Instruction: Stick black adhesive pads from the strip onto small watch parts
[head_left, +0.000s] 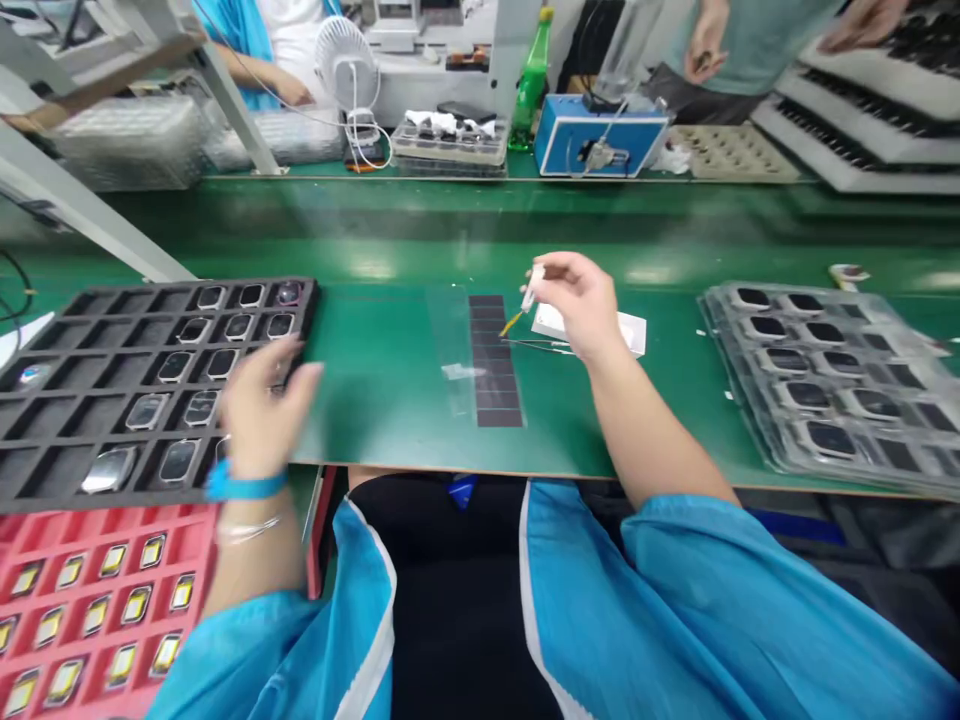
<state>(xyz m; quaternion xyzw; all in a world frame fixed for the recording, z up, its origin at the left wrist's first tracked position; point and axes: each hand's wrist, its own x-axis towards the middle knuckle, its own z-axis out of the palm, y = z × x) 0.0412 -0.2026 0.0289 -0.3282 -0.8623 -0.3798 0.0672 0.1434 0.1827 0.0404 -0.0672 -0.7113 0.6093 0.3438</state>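
My left hand (259, 410), smeared by motion, is over the right edge of a black foam tray (105, 415) holding several square watch bodies (175, 367). Its thumb stands apart from the fingers, and nothing shows between them. Above the green bench, my right hand (581, 300) pinches a small white piece (533, 287) with a thin yellow flex strip (511, 325) hanging from it. Below that strip lies a sheet of dark rectangular stickers (495, 385) on clear film. Beside it are tweezers (540, 346) and a white card or box (632, 333), partly hidden by my right hand.
Stacked clear trays (780, 455) with watch bodies lie at the right. A red tray (199, 540) of small yellow-and-white parts sits lower left. Across the bench are a white fan (346, 60), a green bottle (531, 85), a blue box (559, 140) and two other people.
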